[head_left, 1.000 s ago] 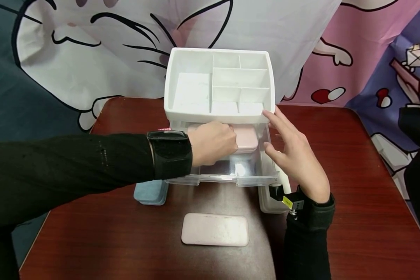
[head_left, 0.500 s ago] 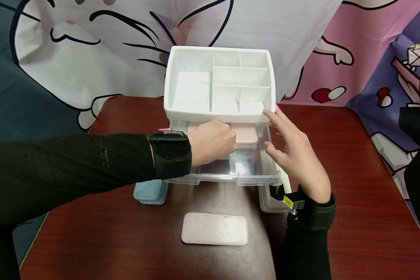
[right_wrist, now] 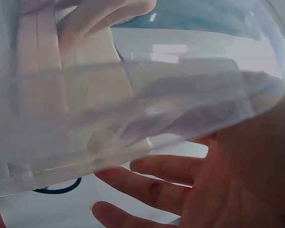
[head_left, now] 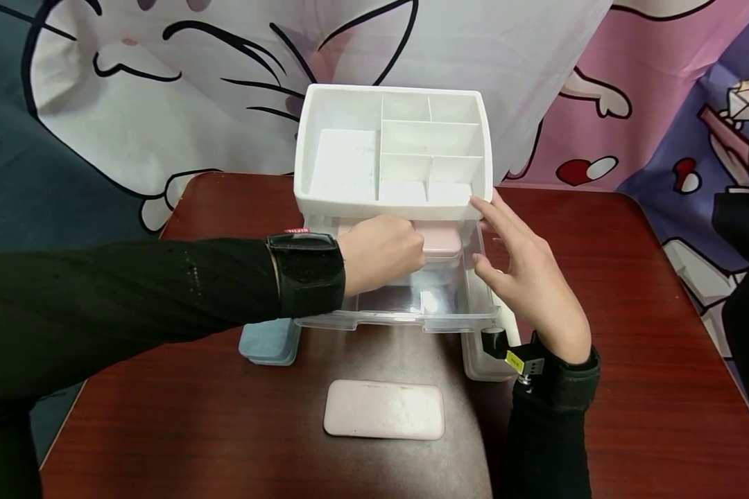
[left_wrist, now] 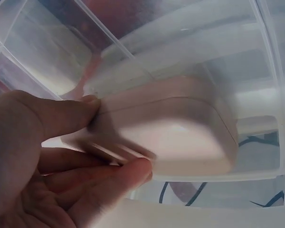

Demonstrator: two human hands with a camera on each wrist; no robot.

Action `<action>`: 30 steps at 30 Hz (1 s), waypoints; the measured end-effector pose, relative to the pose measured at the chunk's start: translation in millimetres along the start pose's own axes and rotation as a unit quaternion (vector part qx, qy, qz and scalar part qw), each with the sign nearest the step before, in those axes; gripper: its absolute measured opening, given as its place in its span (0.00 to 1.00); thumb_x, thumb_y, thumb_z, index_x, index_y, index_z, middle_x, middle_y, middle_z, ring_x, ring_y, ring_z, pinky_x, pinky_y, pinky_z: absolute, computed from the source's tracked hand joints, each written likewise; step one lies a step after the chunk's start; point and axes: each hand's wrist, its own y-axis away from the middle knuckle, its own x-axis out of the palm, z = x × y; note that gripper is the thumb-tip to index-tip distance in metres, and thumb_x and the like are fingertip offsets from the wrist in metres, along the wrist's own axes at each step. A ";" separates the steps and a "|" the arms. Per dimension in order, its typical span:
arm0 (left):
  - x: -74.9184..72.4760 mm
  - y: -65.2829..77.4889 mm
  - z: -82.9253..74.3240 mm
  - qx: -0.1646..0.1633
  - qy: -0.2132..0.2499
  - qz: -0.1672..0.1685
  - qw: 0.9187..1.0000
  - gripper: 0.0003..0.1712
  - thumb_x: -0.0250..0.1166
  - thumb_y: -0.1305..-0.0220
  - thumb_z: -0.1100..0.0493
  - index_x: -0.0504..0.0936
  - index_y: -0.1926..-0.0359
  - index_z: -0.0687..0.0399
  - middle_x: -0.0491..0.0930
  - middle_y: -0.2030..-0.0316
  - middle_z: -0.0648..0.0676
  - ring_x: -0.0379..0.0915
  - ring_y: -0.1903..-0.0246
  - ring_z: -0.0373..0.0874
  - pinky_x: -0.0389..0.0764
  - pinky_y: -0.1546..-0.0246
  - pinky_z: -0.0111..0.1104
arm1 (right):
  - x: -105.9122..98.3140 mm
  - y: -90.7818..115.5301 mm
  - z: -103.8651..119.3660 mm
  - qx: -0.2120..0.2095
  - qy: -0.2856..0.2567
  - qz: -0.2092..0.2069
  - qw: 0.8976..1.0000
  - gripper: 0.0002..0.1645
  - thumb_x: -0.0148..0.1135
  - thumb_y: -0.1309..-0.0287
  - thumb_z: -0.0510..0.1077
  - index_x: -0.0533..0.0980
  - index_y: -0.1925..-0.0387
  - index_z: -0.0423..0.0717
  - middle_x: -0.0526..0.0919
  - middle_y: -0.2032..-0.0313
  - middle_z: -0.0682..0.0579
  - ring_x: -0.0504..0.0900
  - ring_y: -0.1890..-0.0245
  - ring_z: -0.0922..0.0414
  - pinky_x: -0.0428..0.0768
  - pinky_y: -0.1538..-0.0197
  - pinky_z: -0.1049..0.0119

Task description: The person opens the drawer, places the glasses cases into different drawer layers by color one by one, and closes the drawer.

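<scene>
My left hand (head_left: 383, 253) reaches into a clear plastic box (head_left: 455, 322) and pinches a pink, rounded hard case (head_left: 440, 239) between thumb and fingers. In the left wrist view the seam of the case (left_wrist: 190, 128) shows, with the thumb on its upper edge and the fingertips on its broad side. Above and behind the box sits a white divided tray (head_left: 387, 210), which hides the rear of the box. My right hand (head_left: 530, 277) touches the tray's right front corner with straight fingertips, its thumb held apart beside the box wall.
A pale pink flat case (head_left: 383, 409) lies on the brown table (head_left: 181, 430) in front of the box. At the left stands a blue case (head_left: 270, 343), partly under the left forearm. A whitish container (head_left: 483, 360) stands by the box's right side. A printed cloth (head_left: 237, 138) hangs behind.
The pink hard case has shifted slightly back toward the white tray since a second ago. Both hands stay almost in place.
</scene>
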 end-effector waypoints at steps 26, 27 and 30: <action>-2.8 -1.7 -3.4 -0.035 0.025 0.007 0.999 0.16 0.60 0.43 0.70 0.86 0.75 0.45 0.84 0.75 0.47 0.78 0.74 0.38 0.81 0.75 0.33 | -1.0 0.3 -1.1 0.000 -0.009 0.000 1.000 0.43 0.59 0.45 0.30 0.62 0.29 0.57 0.55 0.26 0.52 0.77 0.43 0.49 0.76 0.42 0.49; -3.3 -1.2 -3.8 -0.035 0.025 0.004 0.999 0.16 0.60 0.43 0.71 0.86 0.75 0.45 0.83 0.75 0.47 0.78 0.73 0.38 0.81 0.75 0.33 | -1.0 0.2 -1.2 -0.002 -0.010 0.000 1.000 0.42 0.59 0.44 0.30 0.62 0.29 0.56 0.55 0.26 0.52 0.78 0.43 0.49 0.75 0.41 0.49; -5.1 0.0 -5.0 -0.037 0.019 -0.004 0.999 0.16 0.60 0.43 0.71 0.86 0.75 0.46 0.83 0.75 0.48 0.77 0.74 0.37 0.81 0.75 0.33 | -0.9 -0.1 -1.5 -0.006 -0.011 -0.002 1.000 0.42 0.59 0.45 0.30 0.62 0.29 0.56 0.56 0.26 0.52 0.78 0.43 0.49 0.75 0.41 0.49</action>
